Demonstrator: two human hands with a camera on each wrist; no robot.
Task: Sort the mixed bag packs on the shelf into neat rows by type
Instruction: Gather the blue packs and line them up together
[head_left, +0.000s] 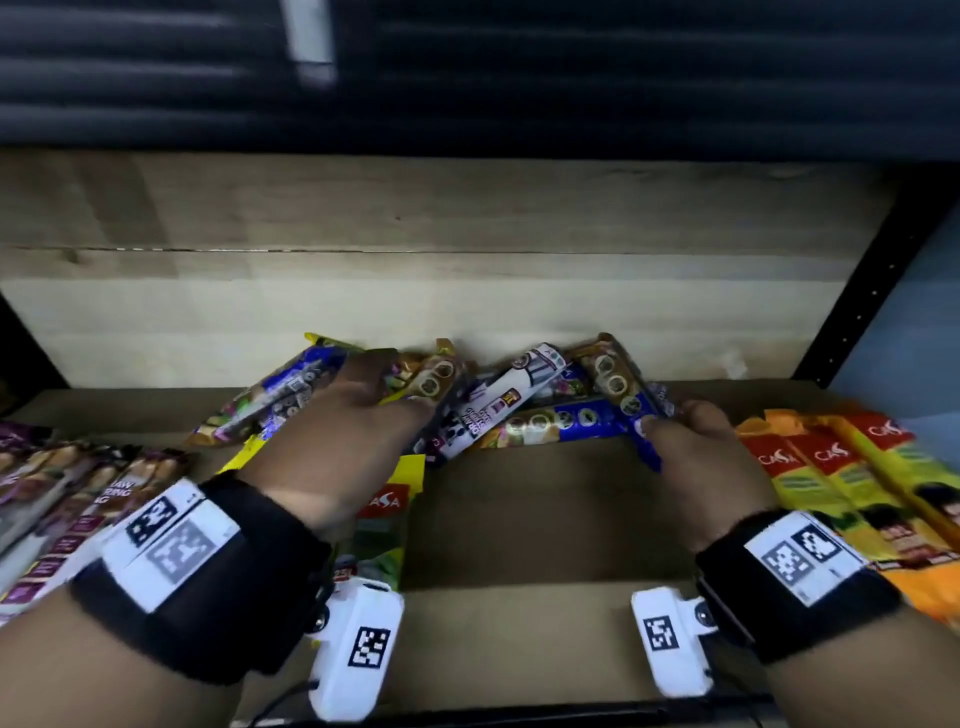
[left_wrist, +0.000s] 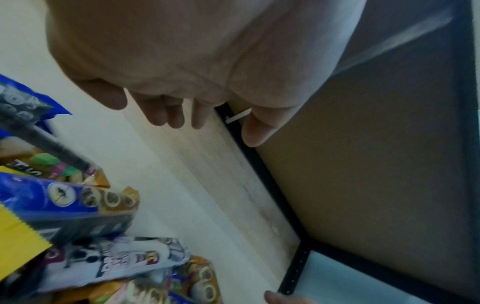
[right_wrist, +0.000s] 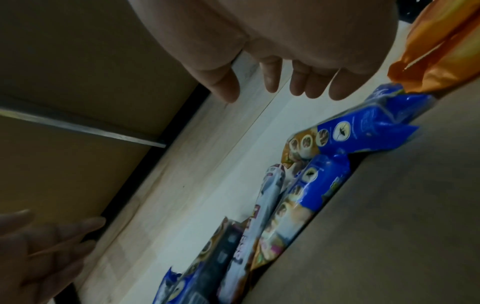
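Mid-frame, glossy blue-and-gold plastic bag packs (head_left: 550, 423) are heaped unsorted. Left hand (head_left: 343, 415) and right hand (head_left: 696, 447) are seen relaxed-fingered, nothing pinched. Packs judged light, slippery, crushable; mid-length grip advised.

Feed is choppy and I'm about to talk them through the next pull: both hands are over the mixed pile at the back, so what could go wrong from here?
1. The mixed pile overlaps and leans on the back wall; pulling one blue pack may drag out the white pack lying across it.
2. The left hand hovers over a yellow pack lying loose mid-shelf; it could get swept forward.
3. The right hand works beside the orange row, so a pulled pack may knock it askew.
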